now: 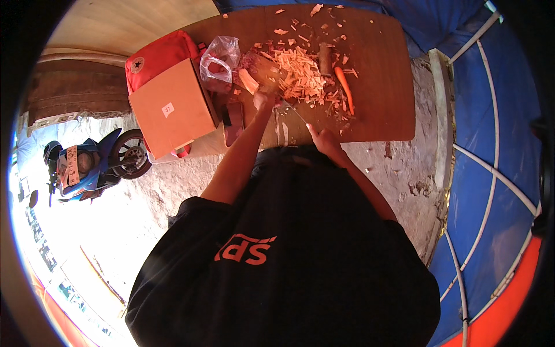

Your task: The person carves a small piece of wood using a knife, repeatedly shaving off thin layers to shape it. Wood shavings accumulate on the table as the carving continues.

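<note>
My right hand (pixel 325 140) is closed round the handle of a knife (pixel 298 113), its thin blade pointing up and left toward my left hand. My left hand (pixel 264 100) is near the table's front edge with fingers bent; whatever lies under them is too small to make out. Just beyond it rests a pale, chunky cut piece (pixel 248 81). A pile of pale cut sticks (pixel 299 75) spreads over the brown table (pixel 381 75). On the pile's right side lie a long orange carrot (pixel 345 92) and a brown cylinder-shaped piece (pixel 325 59).
Left of my hands are a dark phone-like slab (pixel 233 121), a cardboard box (pixel 173 108), a red bag (pixel 167 52) and a clear plastic bag (pixel 219 59). Scraps (pixel 280 32) dot the table's far side. A blue motorcycle (pixel 98 162) stands at left; blue sheeting (pixel 485 115) hangs at right.
</note>
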Motion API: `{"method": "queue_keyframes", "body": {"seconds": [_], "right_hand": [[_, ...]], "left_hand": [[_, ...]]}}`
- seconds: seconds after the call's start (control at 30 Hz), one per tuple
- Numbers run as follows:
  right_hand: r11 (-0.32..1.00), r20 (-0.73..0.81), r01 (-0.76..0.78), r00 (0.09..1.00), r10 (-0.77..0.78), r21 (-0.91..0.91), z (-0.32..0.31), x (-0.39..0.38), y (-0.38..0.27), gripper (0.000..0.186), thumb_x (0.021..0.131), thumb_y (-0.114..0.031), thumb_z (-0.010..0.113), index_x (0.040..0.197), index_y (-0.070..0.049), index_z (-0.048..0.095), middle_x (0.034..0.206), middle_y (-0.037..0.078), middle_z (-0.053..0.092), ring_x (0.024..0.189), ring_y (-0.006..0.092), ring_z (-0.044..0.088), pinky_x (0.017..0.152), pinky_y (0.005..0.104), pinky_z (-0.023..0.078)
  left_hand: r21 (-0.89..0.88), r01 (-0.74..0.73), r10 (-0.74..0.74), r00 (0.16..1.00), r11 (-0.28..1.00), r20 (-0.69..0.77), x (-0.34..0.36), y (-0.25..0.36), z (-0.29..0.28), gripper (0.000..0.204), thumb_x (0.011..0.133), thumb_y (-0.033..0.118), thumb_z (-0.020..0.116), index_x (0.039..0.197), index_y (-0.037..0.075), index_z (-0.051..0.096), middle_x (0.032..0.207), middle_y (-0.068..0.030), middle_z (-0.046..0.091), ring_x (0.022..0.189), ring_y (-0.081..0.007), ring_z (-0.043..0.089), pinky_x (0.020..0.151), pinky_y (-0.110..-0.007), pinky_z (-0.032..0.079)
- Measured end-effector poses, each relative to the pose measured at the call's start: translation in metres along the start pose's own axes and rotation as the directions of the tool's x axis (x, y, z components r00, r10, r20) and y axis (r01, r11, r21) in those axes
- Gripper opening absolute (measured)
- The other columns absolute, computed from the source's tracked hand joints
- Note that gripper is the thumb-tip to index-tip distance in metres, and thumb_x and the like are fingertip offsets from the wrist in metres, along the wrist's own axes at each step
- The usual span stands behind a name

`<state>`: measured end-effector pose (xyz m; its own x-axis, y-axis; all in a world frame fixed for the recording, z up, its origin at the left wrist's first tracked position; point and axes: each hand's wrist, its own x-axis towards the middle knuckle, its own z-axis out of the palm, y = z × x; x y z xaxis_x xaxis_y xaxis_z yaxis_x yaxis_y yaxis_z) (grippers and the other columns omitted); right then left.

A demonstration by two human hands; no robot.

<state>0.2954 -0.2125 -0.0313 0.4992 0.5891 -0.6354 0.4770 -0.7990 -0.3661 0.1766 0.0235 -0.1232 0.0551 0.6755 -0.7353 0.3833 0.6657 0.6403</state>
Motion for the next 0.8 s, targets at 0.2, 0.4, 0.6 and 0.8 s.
{"method": "queue_keyframes", "body": {"seconds": [0.2,0.4,0.6,0.8], "right_hand": [[0.989,0.072,0.145,0.987,-0.144,-0.007,-0.022,0.004,-0.031,0.088,0.095,-0.069,0.031,0.084,0.011,0.067,0.084,0.037,0.063,0.09,0.05,0.064,0.079,0.0538,0.05],[0.993,0.069,0.11,0.991,-0.112,0.036,-0.025,-0.002,-0.042,0.089,0.095,-0.069,0.031,0.084,0.011,0.067,0.084,0.037,0.063,0.089,0.05,0.064,0.08,0.0539,0.05],[0.999,0.107,0.035,0.994,-0.036,0.011,-0.015,0.001,-0.03,0.09,0.094,-0.07,0.03,0.093,0.012,0.068,0.092,0.037,0.064,0.093,0.0497,0.064,0.083,0.0527,0.05],[0.961,0.104,0.244,0.967,-0.232,-0.126,-0.009,0.017,-0.031,0.078,0.097,-0.064,0.03,0.111,0.005,0.064,0.092,0.035,0.064,0.093,0.048,0.065,0.081,0.0531,0.052]], "left_hand": [[-0.038,-0.002,0.003,1.0,0.999,0.02,-0.002,0.002,0.001,0.039,0.084,0.031,0.076,0.076,-0.007,0.07,0.065,-0.0119,0.07,0.053,-0.0201,0.069,0.048,-0.031,0.059],[0.037,0.01,-0.009,0.999,0.999,-0.037,-0.009,0.015,0.0,0.022,0.094,0.014,0.062,0.095,-0.008,0.067,0.077,-0.0168,0.071,0.055,-0.0258,0.069,0.045,-0.036,0.06],[-0.009,-0.017,0.016,0.999,1.0,-0.046,0.0,0.004,0.002,0.046,0.083,0.034,0.073,0.102,-0.007,0.066,0.079,-0.0147,0.072,0.061,-0.0254,0.071,0.051,-0.035,0.06],[0.221,-0.087,0.092,0.996,0.971,-0.015,0.022,-0.006,0.001,0.054,0.082,0.046,0.074,0.096,-0.006,0.068,0.08,-0.017,0.072,0.065,-0.0219,0.072,0.057,-0.034,0.06]]}}
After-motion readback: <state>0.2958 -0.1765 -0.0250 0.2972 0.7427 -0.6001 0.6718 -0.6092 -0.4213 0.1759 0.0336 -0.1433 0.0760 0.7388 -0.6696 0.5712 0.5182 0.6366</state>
